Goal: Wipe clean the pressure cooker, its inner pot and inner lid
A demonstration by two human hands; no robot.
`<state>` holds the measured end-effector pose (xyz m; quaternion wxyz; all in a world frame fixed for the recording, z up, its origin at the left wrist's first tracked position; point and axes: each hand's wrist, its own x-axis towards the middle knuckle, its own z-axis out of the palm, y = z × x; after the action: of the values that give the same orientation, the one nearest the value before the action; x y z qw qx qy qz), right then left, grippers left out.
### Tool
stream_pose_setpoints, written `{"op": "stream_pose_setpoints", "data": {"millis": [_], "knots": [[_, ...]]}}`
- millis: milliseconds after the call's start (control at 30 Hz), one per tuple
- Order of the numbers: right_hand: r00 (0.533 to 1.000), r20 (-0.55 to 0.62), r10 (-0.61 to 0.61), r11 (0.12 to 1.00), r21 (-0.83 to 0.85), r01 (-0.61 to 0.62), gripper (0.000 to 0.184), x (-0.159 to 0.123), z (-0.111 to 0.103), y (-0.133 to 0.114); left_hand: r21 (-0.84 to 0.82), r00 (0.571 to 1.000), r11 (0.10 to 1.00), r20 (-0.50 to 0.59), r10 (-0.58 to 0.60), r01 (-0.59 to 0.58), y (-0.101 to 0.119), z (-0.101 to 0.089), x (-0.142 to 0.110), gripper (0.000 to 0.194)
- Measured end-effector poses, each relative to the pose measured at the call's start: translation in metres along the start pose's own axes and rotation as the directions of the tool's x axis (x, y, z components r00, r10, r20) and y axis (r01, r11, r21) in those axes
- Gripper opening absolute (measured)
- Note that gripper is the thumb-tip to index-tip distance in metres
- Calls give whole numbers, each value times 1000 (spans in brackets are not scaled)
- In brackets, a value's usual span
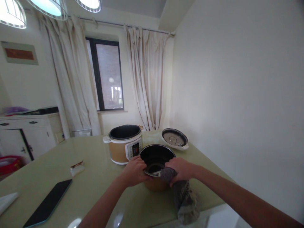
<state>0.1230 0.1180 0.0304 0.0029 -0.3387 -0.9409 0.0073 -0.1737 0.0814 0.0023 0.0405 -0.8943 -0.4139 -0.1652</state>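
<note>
A dark-lined inner pot [158, 153] with a tan outside stands near the table's front edge. My left hand [136, 171] is closed round its left rim, thumb to the outside. In my right hand [181, 171] is a bunched grey cloth [187, 202], pressed at the pot's right front rim, with its loose end hanging down toward the table edge. Behind the pot, to the left, stands the white and tan electric pressure cooker [118, 150]. Its round lid [174, 138] lies with the metal underside up, behind the pot on the right.
A black phone [48, 202] lies at the left front of the green table [95, 155]. Beyond it is a small white and brown item [77, 167]. A white wall [237, 95] rises along the right side.
</note>
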Motion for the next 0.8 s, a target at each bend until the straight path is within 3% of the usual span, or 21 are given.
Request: {"op": "stream_pose_setpoints", "data": {"millis": [133, 267, 367, 500, 600, 700, 800], "knots": [[1000, -13, 27, 1000, -16, -27, 60, 1, 2, 7, 39, 998, 998, -30, -53, 54, 2, 3, -2, 47], [997, 65, 28, 996, -83, -22, 70, 16, 10, -22, 80, 990, 988, 46, -133, 129, 34, 12, 3, 37], [997, 72, 35, 995, -92, -28, 75, 23, 13, -35, 119, 978, 977, 87, -189, 178, 45, 12, 4, 29], [998, 60, -29, 998, -55, 32, 72, 18, 10, -13, 62, 988, 997, 144, -58, 50, 25, -2, -1, 35], [1000, 5, -30, 997, -71, 30, 72, 11, 4, 11, 39, 993, 999, 113, 11, -16, 11, -8, -4, 33], [1000, -11, 7, 994, -111, -9, 69, 12, 2, 13, 83, 995, 996, 92, -35, 27, 20, 1, -2, 30], [999, 54, 2, 989, -149, 6, 67, 21, 6, -4, 111, 990, 988, 83, -115, 105, 44, 14, 5, 27]]}}
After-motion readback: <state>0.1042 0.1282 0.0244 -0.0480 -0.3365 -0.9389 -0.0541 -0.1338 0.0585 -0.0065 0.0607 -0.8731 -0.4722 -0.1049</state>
